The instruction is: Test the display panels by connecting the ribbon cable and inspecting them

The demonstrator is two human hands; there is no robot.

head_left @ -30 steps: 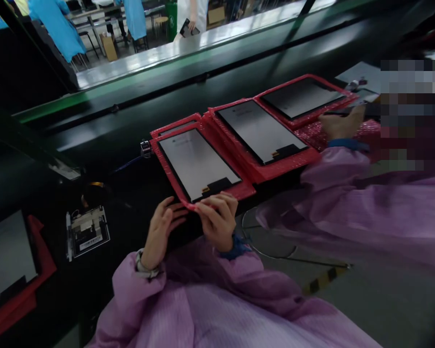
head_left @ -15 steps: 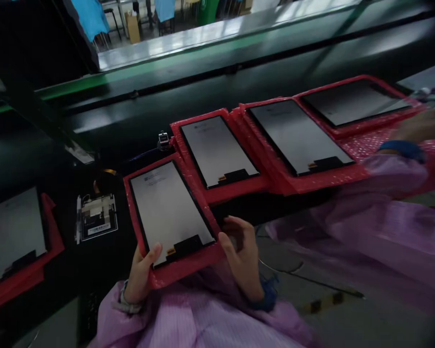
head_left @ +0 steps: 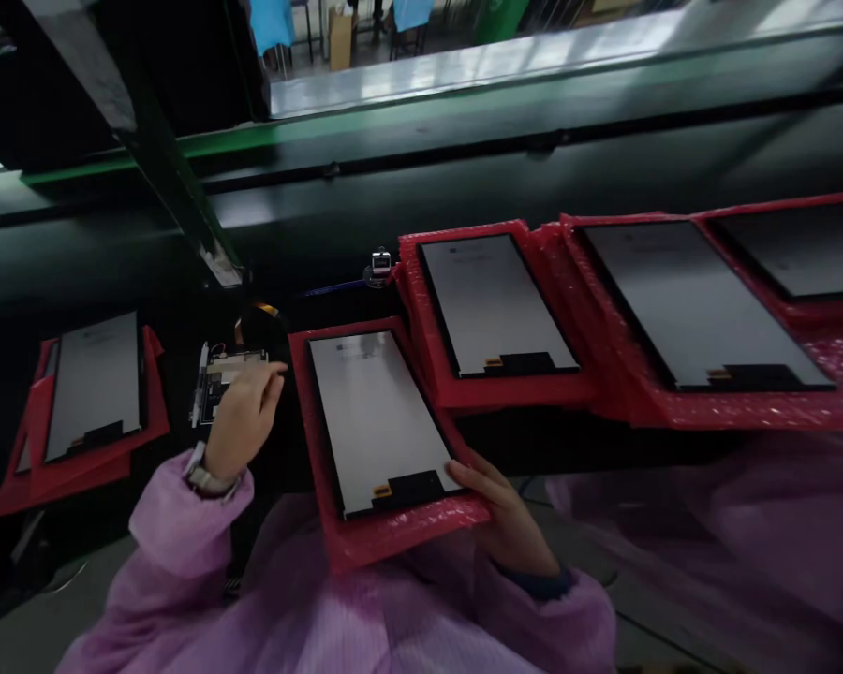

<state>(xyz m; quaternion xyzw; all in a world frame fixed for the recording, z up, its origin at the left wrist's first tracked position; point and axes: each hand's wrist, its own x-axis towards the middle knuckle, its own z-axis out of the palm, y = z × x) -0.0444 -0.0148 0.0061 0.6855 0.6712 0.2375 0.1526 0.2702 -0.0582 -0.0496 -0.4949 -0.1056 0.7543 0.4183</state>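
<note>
My right hand (head_left: 510, 520) grips a display panel (head_left: 379, 412) at its lower right corner, thumb on the face and fingers underneath. The panel lies on a red bubble-wrap sleeve (head_left: 365, 548) and has a black strip with a small orange connector along its lower edge. My left hand (head_left: 243, 421) is off the panel, over a small circuit board fixture (head_left: 214, 379), and covers part of it. Its index finger and thumb point right, slightly apart, with nothing visible between them; the other fingers are hidden. An orange flex cable (head_left: 263, 309) rises behind the fixture.
More display panels on red wrap lie along the right, including a near one (head_left: 498, 304) and a larger-looking one (head_left: 702, 304). At left, another panel (head_left: 98, 384) rests on red sleeves. A small metal device (head_left: 380, 264) stands behind. A green post (head_left: 183, 197) slants down at back left.
My left hand has let go of the panel's left edge and moved left over the circuit board fixture. My right hand has closed on the panel's right corner. The view has shifted left.
</note>
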